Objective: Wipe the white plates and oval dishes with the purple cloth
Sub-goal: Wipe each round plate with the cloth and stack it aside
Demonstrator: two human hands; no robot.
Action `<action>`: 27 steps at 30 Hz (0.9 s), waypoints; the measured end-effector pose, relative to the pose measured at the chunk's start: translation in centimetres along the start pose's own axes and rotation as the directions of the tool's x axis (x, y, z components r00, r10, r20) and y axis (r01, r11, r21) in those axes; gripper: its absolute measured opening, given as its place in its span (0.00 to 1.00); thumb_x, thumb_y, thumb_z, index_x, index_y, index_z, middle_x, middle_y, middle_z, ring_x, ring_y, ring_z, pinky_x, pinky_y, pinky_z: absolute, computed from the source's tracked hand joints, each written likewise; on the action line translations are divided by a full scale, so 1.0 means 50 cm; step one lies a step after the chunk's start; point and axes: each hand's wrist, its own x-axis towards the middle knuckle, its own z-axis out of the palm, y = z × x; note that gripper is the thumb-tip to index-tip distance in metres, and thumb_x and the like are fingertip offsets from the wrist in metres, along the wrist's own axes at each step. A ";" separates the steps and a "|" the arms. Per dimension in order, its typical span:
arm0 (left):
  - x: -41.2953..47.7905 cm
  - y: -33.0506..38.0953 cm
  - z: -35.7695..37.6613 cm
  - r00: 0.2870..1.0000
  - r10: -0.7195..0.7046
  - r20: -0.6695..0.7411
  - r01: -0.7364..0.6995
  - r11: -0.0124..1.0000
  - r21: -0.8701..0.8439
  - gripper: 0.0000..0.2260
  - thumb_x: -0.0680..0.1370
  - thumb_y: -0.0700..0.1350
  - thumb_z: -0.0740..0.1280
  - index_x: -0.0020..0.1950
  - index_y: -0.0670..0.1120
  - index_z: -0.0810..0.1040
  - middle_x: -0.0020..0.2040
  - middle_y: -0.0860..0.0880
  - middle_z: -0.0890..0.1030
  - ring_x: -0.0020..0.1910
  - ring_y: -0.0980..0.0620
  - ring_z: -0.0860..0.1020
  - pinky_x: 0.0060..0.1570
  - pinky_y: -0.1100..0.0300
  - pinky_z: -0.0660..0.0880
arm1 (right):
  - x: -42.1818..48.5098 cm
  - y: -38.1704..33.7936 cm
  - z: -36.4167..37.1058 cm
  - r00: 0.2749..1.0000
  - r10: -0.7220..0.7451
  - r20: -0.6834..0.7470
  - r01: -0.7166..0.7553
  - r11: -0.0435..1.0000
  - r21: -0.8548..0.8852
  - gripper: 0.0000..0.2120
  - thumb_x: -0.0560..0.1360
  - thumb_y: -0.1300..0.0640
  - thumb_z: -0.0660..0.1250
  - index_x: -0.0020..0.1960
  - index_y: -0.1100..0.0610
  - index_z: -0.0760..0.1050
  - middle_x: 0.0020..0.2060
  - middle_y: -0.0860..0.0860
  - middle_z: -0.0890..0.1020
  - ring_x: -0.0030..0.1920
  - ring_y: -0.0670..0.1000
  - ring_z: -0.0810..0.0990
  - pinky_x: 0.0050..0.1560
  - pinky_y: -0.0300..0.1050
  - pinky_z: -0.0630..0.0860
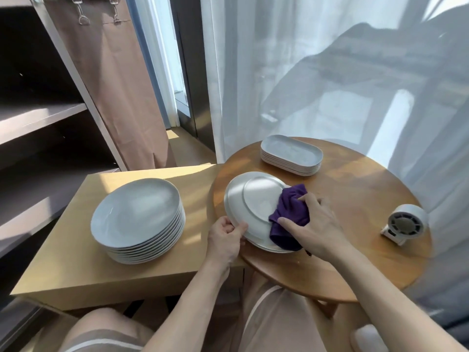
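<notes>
Two bare hands are seen at work over a round wooden tabletop (355,199). A white plate (253,199), apparently turned underside up with its foot ring showing, is held at the near left edge of that tabletop. Its rim is gripped by the left hand (224,237), thumb on top and fingers curled beneath. A bunched purple cloth (289,212) is gripped between thumb and fingers of the right hand (317,224) and pressed on the plate's right side.

A stack of oval dishes (291,153) is set at the far side of the round tabletop, well apart from the plate. A small white fan (404,222) stands near its right edge. A stack of round plates (137,212) sits to the left on a lower rectangular tabletop (76,262), just beside the round one. A sheer curtain (304,72) hangs behind, a brown curtain (114,85) and dark shelf (38,118) at left.

The plate's right rim is covered by cloth and hand. Whether a second plate lies beneath cannot be told.
</notes>
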 end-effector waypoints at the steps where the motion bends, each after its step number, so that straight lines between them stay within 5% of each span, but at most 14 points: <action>1: 0.000 0.000 0.000 1.000 -0.001 0.004 0.001 1.000 -0.001 0.07 0.80 0.40 0.71 0.56 0.40 0.78 0.50 0.43 0.86 0.46 0.47 0.84 0.40 0.59 0.79 | -0.011 0.000 0.000 0.999 -0.021 0.026 0.021 1.000 0.009 0.31 0.67 0.36 0.75 0.65 0.44 0.68 0.59 0.49 0.67 0.60 0.54 0.70 0.64 0.51 0.70; 9: 0.004 -0.005 -0.010 0.998 -0.033 0.061 0.036 0.998 -0.052 0.05 0.79 0.40 0.72 0.54 0.43 0.79 0.46 0.46 0.87 0.42 0.52 0.85 0.35 0.63 0.77 | -0.050 -0.045 0.037 0.945 -0.326 -0.014 0.324 0.942 -0.086 0.34 0.67 0.50 0.76 0.69 0.47 0.65 0.63 0.48 0.64 0.65 0.55 0.67 0.64 0.51 0.72; 16: 0.012 -0.011 -0.019 0.992 -0.023 0.127 0.037 0.993 -0.110 0.09 0.79 0.45 0.74 0.55 0.43 0.80 0.47 0.44 0.87 0.46 0.46 0.85 0.42 0.55 0.79 | -0.048 -0.095 0.082 0.853 -0.514 -0.094 0.515 0.857 -0.014 0.32 0.67 0.56 0.78 0.69 0.52 0.72 0.65 0.52 0.68 0.63 0.56 0.69 0.64 0.50 0.73; 23: 0.012 -0.018 -0.019 0.993 -0.010 0.114 0.024 0.992 -0.122 0.07 0.79 0.42 0.72 0.55 0.41 0.79 0.46 0.43 0.87 0.41 0.50 0.86 0.36 0.63 0.78 | -0.004 -0.059 0.052 0.937 -0.335 -0.102 0.338 0.941 0.018 0.34 0.61 0.38 0.66 0.66 0.41 0.70 0.58 0.41 0.67 0.56 0.47 0.72 0.54 0.42 0.70; 27: 0.015 -0.018 -0.019 0.993 -0.006 0.114 0.021 0.992 -0.125 0.05 0.80 0.38 0.71 0.55 0.42 0.79 0.47 0.45 0.88 0.41 0.54 0.86 0.35 0.66 0.77 | 0.022 -0.034 0.039 0.974 -0.165 -0.155 0.168 0.986 0.004 0.32 0.61 0.41 0.68 0.65 0.41 0.72 0.57 0.44 0.68 0.55 0.51 0.73 0.54 0.45 0.70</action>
